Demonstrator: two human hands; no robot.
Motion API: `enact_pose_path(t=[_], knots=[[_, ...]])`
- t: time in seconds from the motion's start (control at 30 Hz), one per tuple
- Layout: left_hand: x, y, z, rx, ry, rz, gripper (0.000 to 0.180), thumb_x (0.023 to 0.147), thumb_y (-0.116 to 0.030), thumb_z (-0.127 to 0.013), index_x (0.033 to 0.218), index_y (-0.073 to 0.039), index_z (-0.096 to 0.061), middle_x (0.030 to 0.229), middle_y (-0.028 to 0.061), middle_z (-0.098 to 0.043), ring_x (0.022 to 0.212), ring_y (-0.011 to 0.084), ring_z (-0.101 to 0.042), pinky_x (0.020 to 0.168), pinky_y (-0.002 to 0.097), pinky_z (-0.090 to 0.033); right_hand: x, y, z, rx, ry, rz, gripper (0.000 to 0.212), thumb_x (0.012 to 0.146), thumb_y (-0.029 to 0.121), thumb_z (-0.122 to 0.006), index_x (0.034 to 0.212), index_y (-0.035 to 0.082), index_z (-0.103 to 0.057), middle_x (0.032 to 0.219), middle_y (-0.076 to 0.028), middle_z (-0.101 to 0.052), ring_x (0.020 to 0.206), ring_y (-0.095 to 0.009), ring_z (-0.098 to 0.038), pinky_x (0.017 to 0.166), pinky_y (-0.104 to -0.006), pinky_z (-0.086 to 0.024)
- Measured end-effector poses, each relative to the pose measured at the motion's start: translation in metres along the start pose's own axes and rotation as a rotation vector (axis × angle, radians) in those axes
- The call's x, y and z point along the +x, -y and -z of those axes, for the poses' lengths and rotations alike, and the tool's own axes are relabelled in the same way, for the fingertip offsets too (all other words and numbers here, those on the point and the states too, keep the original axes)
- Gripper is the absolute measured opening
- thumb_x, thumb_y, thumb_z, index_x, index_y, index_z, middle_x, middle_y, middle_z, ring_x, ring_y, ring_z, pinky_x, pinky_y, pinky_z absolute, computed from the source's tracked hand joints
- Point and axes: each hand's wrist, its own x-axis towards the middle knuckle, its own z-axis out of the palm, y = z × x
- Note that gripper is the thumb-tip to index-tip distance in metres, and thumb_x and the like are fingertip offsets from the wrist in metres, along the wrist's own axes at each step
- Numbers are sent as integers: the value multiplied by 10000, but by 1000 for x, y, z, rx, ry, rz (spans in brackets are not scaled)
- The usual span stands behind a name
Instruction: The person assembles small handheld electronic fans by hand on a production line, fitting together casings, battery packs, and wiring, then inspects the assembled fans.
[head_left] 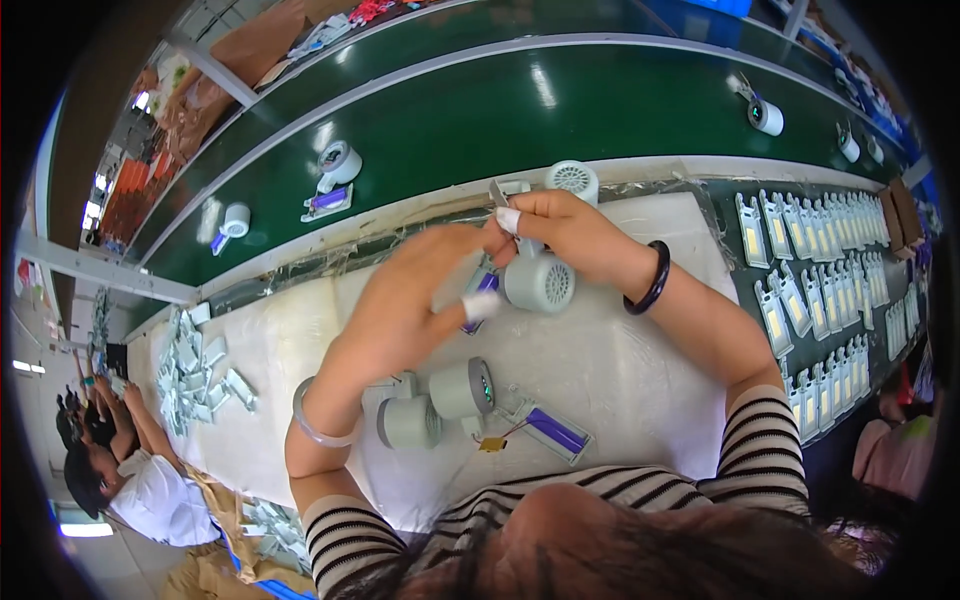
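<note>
Both my hands meet over the far middle of the white covered worktop around a pale green handheld fan (540, 283) with a round grille. My left hand (410, 280), slightly blurred, closes its fingertips at the fan's handle, its white-taped thumb held apart. From the other side, my right hand (575, 232) pinches the same handle end, where a thin grey piece (497, 192) sticks up; its thumb is also taped. A purple battery (484, 294) shows beside the left thumb. Just beyond lies another fan head (573, 180). The exact grip is partly hidden by my fingers.
Nearer me lie two fan heads (409, 422) (463, 388) and an open handle (551, 431) with purple batteries, wired to a small board. Pale casing pieces (190, 370) are heaped left. Rows of handle shells (820, 300) stand right. Fans rest on the green conveyor (440, 115). Another person (160, 495) sits left.
</note>
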Motion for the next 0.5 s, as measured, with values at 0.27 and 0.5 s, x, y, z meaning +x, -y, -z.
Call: enact_pose_path(t=[0.27, 0.5], knots=[[-11, 33, -12, -164, -307, 73, 680, 723, -47, -605, 1372, -72, -402, 1372, 129, -447, 1282, 289, -416, 1047, 375, -329, -17, 23, -30, -78, 203, 14, 334, 988, 235, -441, 1142, -27, -580, 954, -84, -648, 831, -138, -612, 803, -276, -481], [-13, 49, -26, -570, -11, 192, 485, 774, -46, -603, 1250, -45, -512, 1185, 95, -571, 1087, 205, -550, 956, 330, -412, -27, 37, -33, -187, 317, -55, 331, 953, 235, -523, 1101, -41, -628, 879, -88, -665, 746, -136, -618, 719, -269, -493]])
